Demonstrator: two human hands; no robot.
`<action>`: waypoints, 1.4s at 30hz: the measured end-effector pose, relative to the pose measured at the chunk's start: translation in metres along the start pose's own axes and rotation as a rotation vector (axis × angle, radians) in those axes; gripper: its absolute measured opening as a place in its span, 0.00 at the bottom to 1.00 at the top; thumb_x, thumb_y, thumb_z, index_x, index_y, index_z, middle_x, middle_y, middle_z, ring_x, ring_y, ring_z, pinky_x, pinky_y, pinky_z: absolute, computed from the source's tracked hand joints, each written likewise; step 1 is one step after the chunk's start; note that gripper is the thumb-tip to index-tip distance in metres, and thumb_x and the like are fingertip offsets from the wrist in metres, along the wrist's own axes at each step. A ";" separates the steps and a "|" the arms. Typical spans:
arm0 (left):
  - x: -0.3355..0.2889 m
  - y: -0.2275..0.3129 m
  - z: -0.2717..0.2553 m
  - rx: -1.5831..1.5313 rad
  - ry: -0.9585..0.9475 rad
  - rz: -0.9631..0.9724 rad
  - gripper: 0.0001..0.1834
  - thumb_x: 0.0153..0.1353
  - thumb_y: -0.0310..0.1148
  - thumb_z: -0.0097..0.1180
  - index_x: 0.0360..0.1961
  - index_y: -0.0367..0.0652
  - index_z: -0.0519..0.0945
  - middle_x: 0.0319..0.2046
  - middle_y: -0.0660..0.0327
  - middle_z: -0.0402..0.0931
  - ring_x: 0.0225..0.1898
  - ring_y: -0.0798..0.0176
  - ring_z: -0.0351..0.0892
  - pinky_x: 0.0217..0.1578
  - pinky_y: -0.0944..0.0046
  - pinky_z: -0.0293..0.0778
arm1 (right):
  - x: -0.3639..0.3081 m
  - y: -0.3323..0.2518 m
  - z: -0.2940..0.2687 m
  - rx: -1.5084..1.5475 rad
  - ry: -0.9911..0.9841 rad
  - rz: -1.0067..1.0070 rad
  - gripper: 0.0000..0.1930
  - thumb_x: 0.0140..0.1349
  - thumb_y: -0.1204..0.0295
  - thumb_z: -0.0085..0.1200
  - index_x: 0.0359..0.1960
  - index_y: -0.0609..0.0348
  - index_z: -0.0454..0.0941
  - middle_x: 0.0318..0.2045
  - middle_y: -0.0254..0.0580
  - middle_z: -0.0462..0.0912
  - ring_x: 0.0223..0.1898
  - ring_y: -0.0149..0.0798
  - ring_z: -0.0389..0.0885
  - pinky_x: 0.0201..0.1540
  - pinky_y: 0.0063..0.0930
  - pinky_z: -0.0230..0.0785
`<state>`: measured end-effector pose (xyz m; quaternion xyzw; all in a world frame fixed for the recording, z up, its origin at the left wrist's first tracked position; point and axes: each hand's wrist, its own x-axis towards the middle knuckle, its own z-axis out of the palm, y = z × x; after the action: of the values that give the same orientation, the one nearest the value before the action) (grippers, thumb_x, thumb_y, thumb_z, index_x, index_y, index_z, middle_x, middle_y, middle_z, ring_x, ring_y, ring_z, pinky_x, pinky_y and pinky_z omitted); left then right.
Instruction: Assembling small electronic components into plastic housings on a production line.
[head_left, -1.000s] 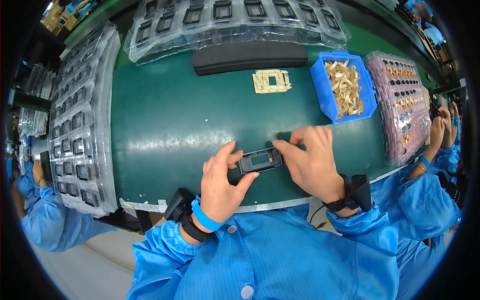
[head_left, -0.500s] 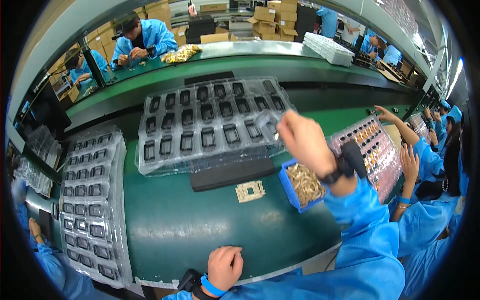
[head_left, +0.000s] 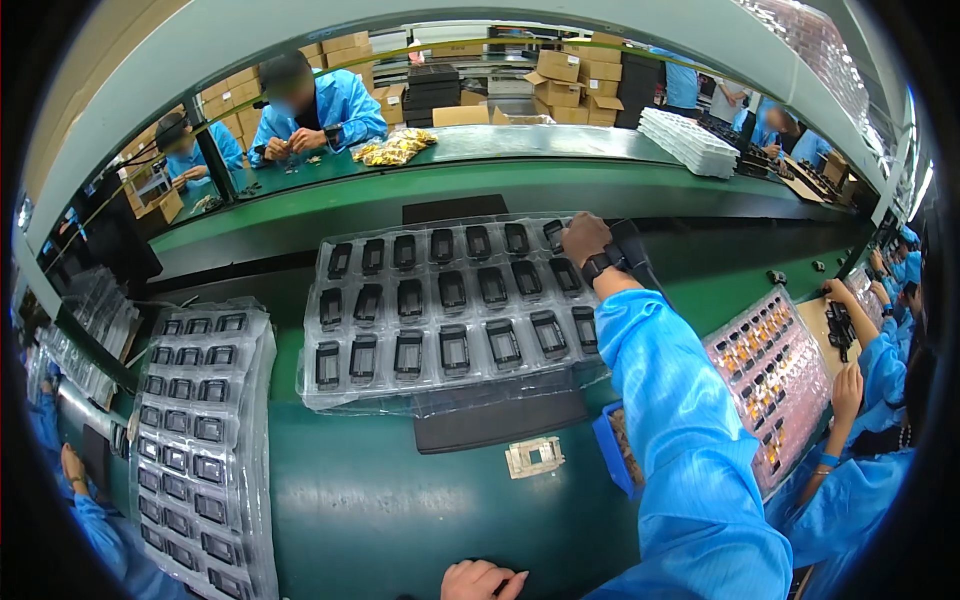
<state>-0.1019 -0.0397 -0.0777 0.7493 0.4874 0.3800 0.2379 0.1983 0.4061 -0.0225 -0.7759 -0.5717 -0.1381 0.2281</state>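
Note:
My right hand [head_left: 587,238] reaches to the far right corner of a clear plastic tray [head_left: 440,395]. Its fingers are closed at a small black rectangular frame [head_left: 553,235] in the corner pocket; the hand hides part of it. Rows of similar black frames [head_left: 453,348] fill the tray's pockets. At the lower edge of the view, my left hand [head_left: 483,580] has its fingers curled in, with nothing visible in them; the picture cuts it off. Between the hands, a pale cut-out piece [head_left: 535,457] with a square opening lies on the green table [head_left: 400,500].
A second clear tray [head_left: 262,440] of black frames stands at the left. A blue bin [head_left: 612,452] sits partly behind my right sleeve. On the right lies a pink tray [head_left: 725,375] with orange and black parts, beside a co-worker's arms [head_left: 850,390]. Beneath the main tray is a dark slab [head_left: 500,430].
My right hand has moved farther away, to the tray's far right corner, and my arm now covers much of the blue bin. The view has shifted, leaving my left hand at the lower edge.

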 end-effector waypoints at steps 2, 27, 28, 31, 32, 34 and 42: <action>0.002 0.002 0.000 0.029 -0.001 0.002 0.09 0.49 0.33 0.69 0.20 0.46 0.79 0.22 0.59 0.74 0.25 0.51 0.73 0.28 0.54 0.66 | 0.008 0.006 0.018 -0.122 0.097 -0.054 0.14 0.55 0.64 0.55 0.35 0.65 0.82 0.37 0.55 0.85 0.42 0.55 0.84 0.47 0.46 0.76; 0.003 -0.006 -0.007 0.002 -0.068 0.036 0.08 0.51 0.35 0.68 0.22 0.47 0.81 0.23 0.66 0.76 0.27 0.58 0.76 0.29 0.58 0.68 | -0.208 -0.041 -0.220 1.143 -1.115 -0.144 0.17 0.65 0.58 0.59 0.34 0.58 0.68 0.23 0.35 0.78 0.18 0.26 0.78 0.18 0.19 0.69; 0.001 -0.007 -0.005 -0.031 -0.066 0.041 0.07 0.53 0.35 0.67 0.25 0.46 0.82 0.25 0.64 0.77 0.28 0.56 0.76 0.30 0.58 0.69 | -0.234 -0.038 -0.225 1.213 -1.261 -0.076 0.16 0.67 0.59 0.58 0.35 0.58 0.69 0.23 0.34 0.77 0.20 0.24 0.77 0.20 0.19 0.70; 0.007 -0.004 -0.009 -0.201 0.004 -0.024 0.08 0.59 0.32 0.61 0.37 0.40 0.82 0.33 0.55 0.81 0.33 0.52 0.80 0.36 0.57 0.74 | -0.296 -0.027 -0.216 1.375 -1.435 0.108 0.11 0.70 0.62 0.53 0.39 0.57 0.71 0.22 0.30 0.75 0.21 0.22 0.76 0.23 0.18 0.70; 0.007 -0.003 -0.011 -0.283 0.019 -0.085 0.10 0.63 0.31 0.57 0.42 0.37 0.81 0.35 0.52 0.81 0.35 0.52 0.81 0.38 0.57 0.76 | -0.315 -0.023 -0.211 1.438 -1.469 0.185 0.10 0.71 0.63 0.52 0.40 0.57 0.71 0.23 0.29 0.75 0.22 0.22 0.76 0.24 0.17 0.70; 0.004 -0.003 -0.014 -0.509 -0.005 -0.333 0.14 0.69 0.33 0.50 0.48 0.33 0.77 0.36 0.50 0.81 0.36 0.57 0.82 0.39 0.59 0.76 | -0.345 -0.024 -0.207 1.471 -1.506 0.297 0.10 0.71 0.63 0.51 0.42 0.57 0.73 0.25 0.28 0.75 0.24 0.22 0.76 0.26 0.17 0.70; 0.016 -0.005 -0.027 -0.315 -0.078 -0.487 0.08 0.68 0.30 0.52 0.40 0.35 0.78 0.31 0.53 0.81 0.33 0.57 0.83 0.34 0.59 0.76 | -0.375 -0.018 -0.186 1.163 -1.126 0.237 0.08 0.68 0.66 0.55 0.40 0.57 0.77 0.28 0.30 0.75 0.26 0.25 0.77 0.30 0.22 0.72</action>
<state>-0.1226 -0.0234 -0.0593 0.5780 0.5785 0.3536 0.4542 0.0746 0.0064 -0.0373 -0.5421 -0.4950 0.6160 0.2857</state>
